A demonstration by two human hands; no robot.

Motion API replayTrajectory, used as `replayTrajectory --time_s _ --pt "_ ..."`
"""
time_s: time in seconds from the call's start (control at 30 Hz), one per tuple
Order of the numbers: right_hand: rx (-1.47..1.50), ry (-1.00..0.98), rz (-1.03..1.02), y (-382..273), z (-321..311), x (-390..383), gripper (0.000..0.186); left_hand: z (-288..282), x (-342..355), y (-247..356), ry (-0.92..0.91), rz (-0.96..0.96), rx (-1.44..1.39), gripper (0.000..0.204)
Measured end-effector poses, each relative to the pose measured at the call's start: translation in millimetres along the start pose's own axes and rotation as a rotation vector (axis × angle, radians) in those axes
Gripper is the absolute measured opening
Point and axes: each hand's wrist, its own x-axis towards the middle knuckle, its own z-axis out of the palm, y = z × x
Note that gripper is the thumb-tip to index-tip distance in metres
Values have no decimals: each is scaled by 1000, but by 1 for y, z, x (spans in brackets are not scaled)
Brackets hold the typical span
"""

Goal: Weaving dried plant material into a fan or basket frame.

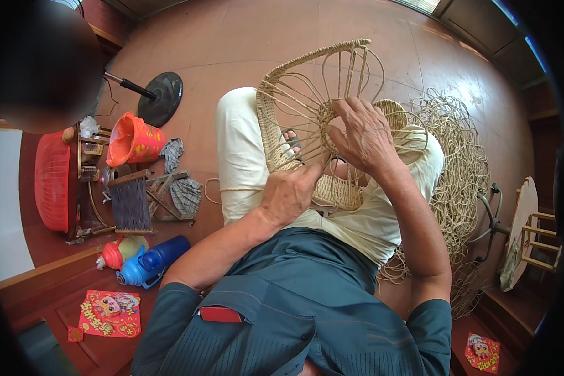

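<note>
A half-woven straw-coloured basket [271,119] of twisted cord lies across my lap, its loose spokes fanning out from a small woven ring. My right hand [363,135] grips that ring with bent fingers, the thumb on its near side. Lower and to the left, my left hand [291,193] is closed at the near edge of the basket, its fingertips pinching a cord close to the ring. The exact strand is partly hidden by the fingers. Beneath, between my knees, a tightly woven part [339,193] shows.
A large heap of loose cord [454,169] lies on the floor at my right. On the left stand a red bucket [135,141], a folding stool [131,203], a blue thermos flask [163,252] and a round black stand base [160,99]. A wooden chair [536,241] is far right.
</note>
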Motion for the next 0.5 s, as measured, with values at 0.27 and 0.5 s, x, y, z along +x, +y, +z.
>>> replayTrajectory --time_s 0.27,0.5 --pt "-35 -72 103 -12 -4 3 53 -9 -2 -14 17 40 -22 7" --pt "-80 -90 168 -23 -2 10 51 -63 20 -44 154 -239 65 15"
